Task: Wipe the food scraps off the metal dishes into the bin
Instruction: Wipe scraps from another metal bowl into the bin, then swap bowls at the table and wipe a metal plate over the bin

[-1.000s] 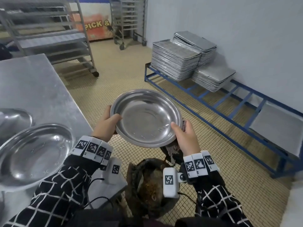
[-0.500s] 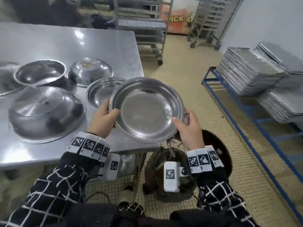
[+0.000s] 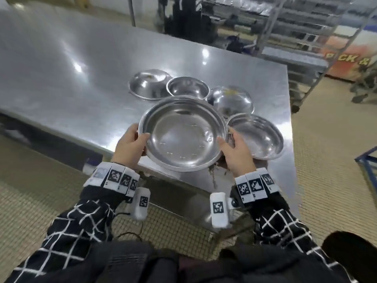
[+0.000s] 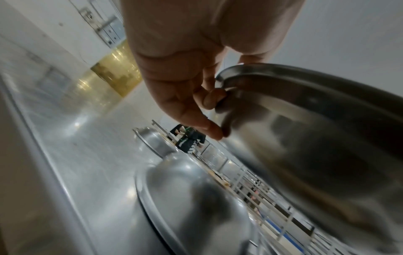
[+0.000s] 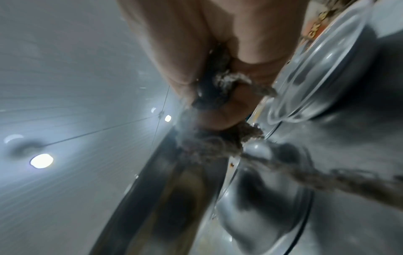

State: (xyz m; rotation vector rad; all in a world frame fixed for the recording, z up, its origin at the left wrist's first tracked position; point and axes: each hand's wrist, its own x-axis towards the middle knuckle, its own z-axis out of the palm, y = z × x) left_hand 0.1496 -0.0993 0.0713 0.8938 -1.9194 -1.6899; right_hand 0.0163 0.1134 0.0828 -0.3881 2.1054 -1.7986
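Wide shallow metal dish (image 3: pixel 183 133) held level above the near edge of the steel table (image 3: pixel 61 78), interior looks wiped. Left hand (image 3: pixel 130 148) grips its left rim, thumb over the lip, fingers under. Right hand (image 3: pixel 236 154) clamps the right rim and also a frayed, soiled rag (image 5: pixel 220 138) bunched in the fingers. Just beyond: two upturned bowls, two domed dishes (image 3: pixel 230 99), one carrying yellowish scraps. Bin not in view. Risk: dangling rag could drag scraps onto clean metal; a slick rim may slip while setting down.
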